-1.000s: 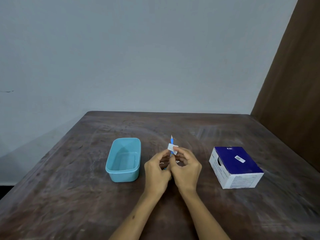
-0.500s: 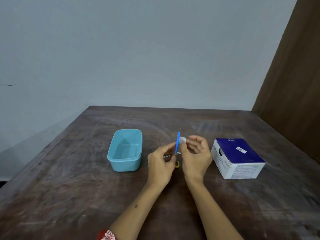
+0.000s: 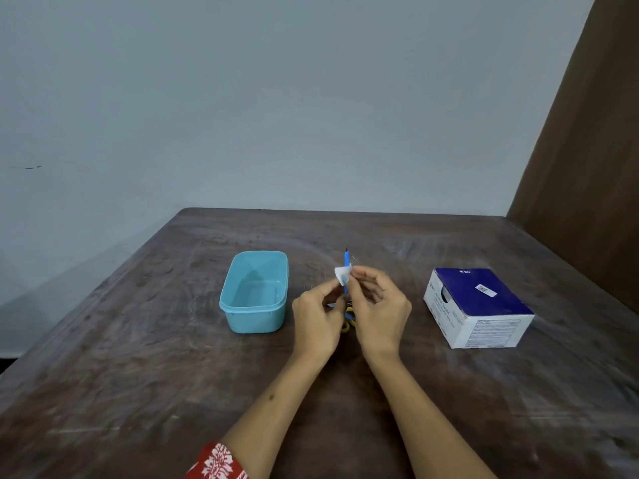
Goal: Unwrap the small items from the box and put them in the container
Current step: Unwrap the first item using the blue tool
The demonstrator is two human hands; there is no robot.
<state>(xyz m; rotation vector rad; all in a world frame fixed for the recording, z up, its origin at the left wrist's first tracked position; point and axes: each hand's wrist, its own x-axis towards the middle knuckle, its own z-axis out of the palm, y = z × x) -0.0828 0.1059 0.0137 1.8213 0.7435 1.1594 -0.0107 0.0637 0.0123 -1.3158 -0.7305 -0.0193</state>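
Slim blue plastic stick with a dark pointed tip (image 3: 345, 259), the small item now being unwrapped, stands nearly upright above the middle of the counter, held up between both hands with a white paper wrapper (image 3: 343, 274) partly peeled around its middle. It looks very light and thin, stiff but easy to bend or drop, and the tip may be sharp, so I judge it is best held low on the shaft, away from the point, while the soft paper is pulled off sideways. The left hand (image 3: 320, 321) has its fingers curled, pinching the stick's lower part; the right hand (image 3: 378, 311) pinches the white wrapper between thumb and forefinger, its other fingers loosely spread.

A light blue rectangular plastic container (image 3: 255, 292) sits on the dark brown wooden counter (image 3: 138, 375) just left of the hands, open at the top; nothing is plainly visible inside. A dark blue and white cardboard box (image 3: 479, 305) lies well to the right, with an opening in its left face. Under the hands some small yellow and blue pieces (image 3: 348, 322) lie on the counter, too hidden to name. A red patterned sleeve (image 3: 218, 463) shows at the bottom edge. A grey wall (image 3: 276, 115) stands behind, a brown panel (image 3: 587, 150) at right. Nothing stands between the hands and the container, so the way there looks short and free.
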